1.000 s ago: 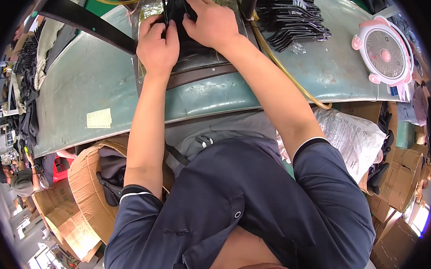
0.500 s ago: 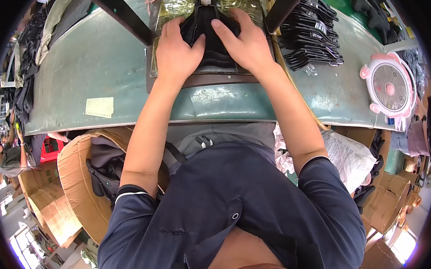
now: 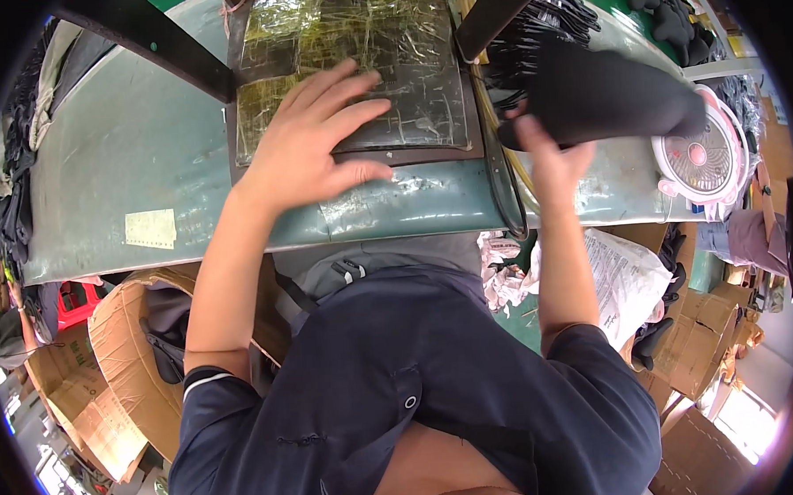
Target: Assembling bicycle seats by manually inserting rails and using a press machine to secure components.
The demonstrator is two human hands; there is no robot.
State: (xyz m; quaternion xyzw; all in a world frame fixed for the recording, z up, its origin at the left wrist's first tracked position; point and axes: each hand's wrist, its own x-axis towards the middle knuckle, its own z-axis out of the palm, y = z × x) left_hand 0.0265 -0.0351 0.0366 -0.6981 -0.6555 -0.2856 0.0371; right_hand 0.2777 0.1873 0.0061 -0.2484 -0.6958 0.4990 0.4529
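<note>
My right hand [image 3: 556,159] is closed around the near side of a smooth black bicycle saddle [image 3: 606,92], held up over the right part of the bench. The saddle is blurred by motion and covers part of a pile of black wire-like parts [image 3: 554,15] behind it. With fingers spread and nothing in them, my left hand [image 3: 317,145] hovers over a flat plate [image 3: 417,105] wrapped in shiny yellowish film. A slim black loop [image 3: 505,190] hangs at the bench edge, below the saddle; what it belongs to is unclear.
Dark metal posts [image 3: 144,48] stand either side of the plate. On the green bench [image 3: 83,173] lies a pale paper slip [image 3: 151,229]. A pink and white fan [image 3: 700,153] stands at the right. Below the bench is a cardboard box [image 3: 122,348] with black parts.
The black saddle has left the plate and moved right in my right hand. My left hand has let go, its fingers now spread. The view has shifted slightly.
</note>
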